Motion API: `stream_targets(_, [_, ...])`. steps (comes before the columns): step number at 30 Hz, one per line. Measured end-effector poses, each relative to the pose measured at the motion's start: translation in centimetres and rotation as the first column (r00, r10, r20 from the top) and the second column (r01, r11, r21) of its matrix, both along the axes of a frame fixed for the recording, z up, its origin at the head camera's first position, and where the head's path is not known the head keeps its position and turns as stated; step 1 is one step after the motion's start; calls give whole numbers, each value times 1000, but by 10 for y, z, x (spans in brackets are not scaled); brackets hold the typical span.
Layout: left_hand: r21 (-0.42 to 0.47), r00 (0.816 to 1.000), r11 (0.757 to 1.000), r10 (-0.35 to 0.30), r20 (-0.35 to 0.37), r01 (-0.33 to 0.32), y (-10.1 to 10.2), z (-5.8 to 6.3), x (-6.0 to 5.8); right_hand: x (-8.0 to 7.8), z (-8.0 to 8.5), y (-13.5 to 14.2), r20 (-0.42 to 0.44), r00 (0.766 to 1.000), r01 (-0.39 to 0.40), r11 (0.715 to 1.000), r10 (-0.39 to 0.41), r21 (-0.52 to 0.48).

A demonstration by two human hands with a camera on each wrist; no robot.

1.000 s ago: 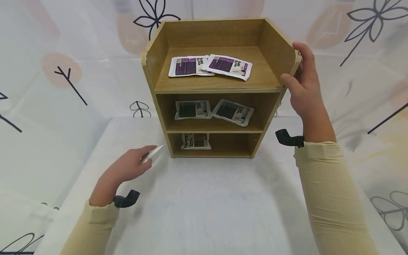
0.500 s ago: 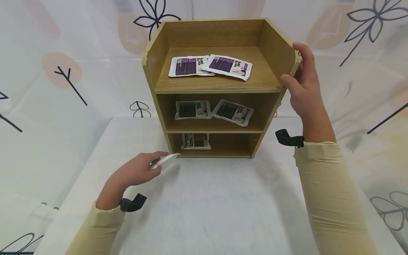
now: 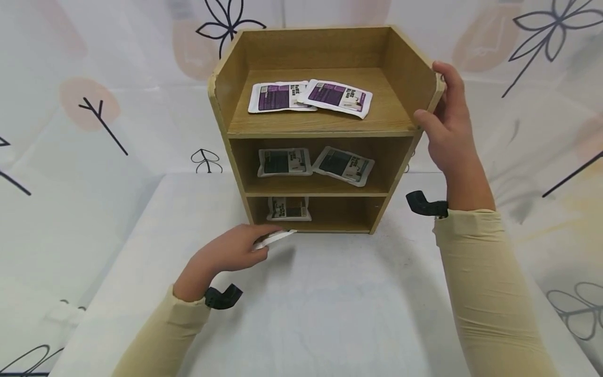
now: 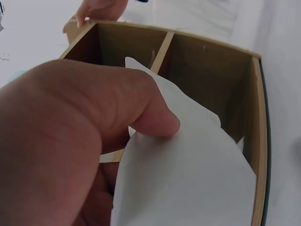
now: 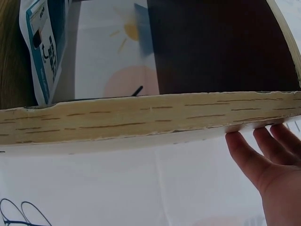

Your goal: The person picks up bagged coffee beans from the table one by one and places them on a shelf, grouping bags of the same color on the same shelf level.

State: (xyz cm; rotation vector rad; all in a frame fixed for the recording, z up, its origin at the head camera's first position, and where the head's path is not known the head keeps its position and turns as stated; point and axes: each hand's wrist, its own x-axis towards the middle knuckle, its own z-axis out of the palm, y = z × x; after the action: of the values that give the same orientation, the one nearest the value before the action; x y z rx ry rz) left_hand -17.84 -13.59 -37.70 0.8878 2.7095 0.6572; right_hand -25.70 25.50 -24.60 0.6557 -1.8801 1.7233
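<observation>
A small wooden shelf unit (image 3: 325,134) with three levels stands on the white table. My left hand (image 3: 226,250) pinches a flat packet (image 3: 277,238) just in front of the bottom level, thumb on its white face in the left wrist view. What is printed on its other face is hidden. My right hand (image 3: 449,128) grips the unit's upper right side panel, thumb at the front edge; the right wrist view has its fingertips against the panel's outer face. On the bottom level, at left, sits a brown-and-white packet (image 3: 289,208).
Two purple packets, one (image 3: 278,98) partly under the other (image 3: 339,97), lie on the top level. The middle level holds two dark green packets, a left one (image 3: 284,162) and a tilted right one (image 3: 346,166). Behind hangs a patterned white sheet (image 3: 108,47).
My left hand has moved right with the packet, from left of the shelf unit to in front of its bottom level. The right hand keeps its grip in the same place.
</observation>
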Motion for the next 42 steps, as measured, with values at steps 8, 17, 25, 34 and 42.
stream_targets(8, [8,994,996,-84,-71,85,24,-9,-8,0,-1,0,-19,1000,-17,1000,17,-3])
stream_targets(17, [-96,976,989,-125,-179,109,52,-11,-11,0,2,1,11,998,64,995,-65,83])
stream_targets(25, [-166,956,979,-159,-248,119,79,-17,-15,1,1,1,14,999,49,997,-50,60])
stream_targets(34, [-224,879,966,-215,-425,129,105,-33,-28,0,0,0,-6,1000,28,999,-28,46])
stream_targets(42, [-223,872,973,-159,-462,59,119,-46,-41,0,-1,0,-10,999,36,998,-36,43])
